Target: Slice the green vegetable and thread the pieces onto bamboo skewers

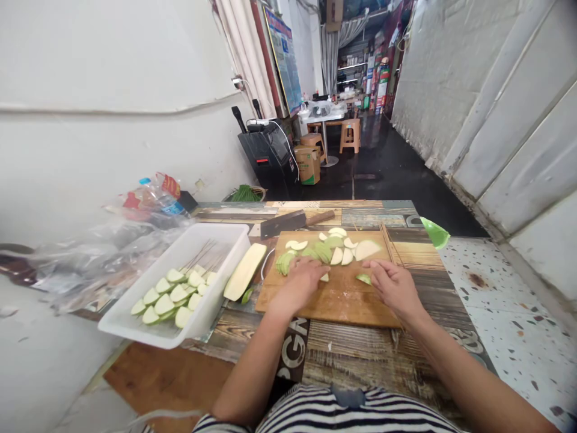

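On the wooden cutting board (pixel 338 307) my left hand (pixel 302 282) is closed, palm down, with a pale zucchini slice (pixel 325 278) at its fingertips. Overlapping green-edged zucchini slices (pixel 318 251) lie just beyond its fingers, and looser half-moon slices (pixel 347 256) are spread to their right. My right hand (pixel 394 285) is pinched over the board's right side; what its fingers hold, if anything, is too small to make out. A green zucchini scrap (pixel 363 279) lies beside it. Thin wooden skewers (pixel 391 243) rest along the board's right edge, partly hidden by that hand.
Left of the board lie a halved zucchini (pixel 246 272) and a white plastic tub (pixel 174 343) holding skewered slices (pixel 174 296). A cleaver (pixel 283 224) lies behind the board. Plastic bags and a bottle (pixel 169 204) crowd the far left. A green piece (pixel 435 233) sits at the table's right edge.
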The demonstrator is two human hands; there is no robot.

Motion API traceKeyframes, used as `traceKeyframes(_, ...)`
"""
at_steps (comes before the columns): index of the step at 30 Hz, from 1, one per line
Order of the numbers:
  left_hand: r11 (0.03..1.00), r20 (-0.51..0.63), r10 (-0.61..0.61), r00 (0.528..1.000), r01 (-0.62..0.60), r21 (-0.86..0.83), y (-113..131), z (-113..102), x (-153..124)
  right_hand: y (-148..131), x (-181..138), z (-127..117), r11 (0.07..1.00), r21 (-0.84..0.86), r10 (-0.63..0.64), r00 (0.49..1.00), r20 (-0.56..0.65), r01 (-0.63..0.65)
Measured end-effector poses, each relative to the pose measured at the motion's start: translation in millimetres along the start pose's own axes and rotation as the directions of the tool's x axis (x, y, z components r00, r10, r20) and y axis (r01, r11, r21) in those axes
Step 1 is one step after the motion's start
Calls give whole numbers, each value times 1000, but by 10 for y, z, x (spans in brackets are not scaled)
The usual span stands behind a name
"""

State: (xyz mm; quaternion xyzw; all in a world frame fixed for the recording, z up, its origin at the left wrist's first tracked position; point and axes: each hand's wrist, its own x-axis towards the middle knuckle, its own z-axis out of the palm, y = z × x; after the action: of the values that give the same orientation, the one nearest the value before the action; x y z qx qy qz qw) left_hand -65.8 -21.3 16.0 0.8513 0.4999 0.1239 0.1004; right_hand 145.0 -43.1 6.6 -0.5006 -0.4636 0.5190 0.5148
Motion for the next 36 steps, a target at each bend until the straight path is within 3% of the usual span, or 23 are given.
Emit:
traceKeyframes(2,993,26,-8,1000,5,116,0,64,7,18,-13,9,1000,-28,-13,1000,8,14)
traceKeyframes(5,991,50,0,999,-6,133,24,71,64,65,-52,-5,999,-53,-3,999,47,6)
traceKeyframes(10,996,-17,25,1000,-27,-88,-2,83,176,109,-214,-74,990,-143,22,995,100,-8)
traceKeyframes(13,944,-73,1,997,-25,-329,-3,163,234,141,-326,-110,977,-212,-3,994,109,26)
traceKeyframes(15,811,-137,-101,985,2,-586,11,218,272,183,-381,-126,973,-226,-9,994,112,35)
traceKeyframes(16,686,-145,-173,974,14,-728,18,237,290,209,-401,-132,972,-233,-12,993,118,39)
traceKeyframes(18,347,-68,-290,955,38,-937,27,250,319,264,-430,-141,965,-258,-13,989,148,51)
traceKeyframes(20,24,55,-329,943,67,-997,23,226,333,306,-450,-142,956,-288,-4,982,190,60)
traceKeyframes(22,-172,134,-354,926,77,-982,10,179,333,323,-465,-132,950,-309,18,975,221,53)
traceKeyframes(26,-314,194,-360,912,78,-946,-23,107,310,283,-484,-98,948,-318,67,966,249,16)
traceKeyframes(36,-427,209,-371,905,33,-904,-56,104,284,125,-497,-77,958,-248,216,927,306,-141)
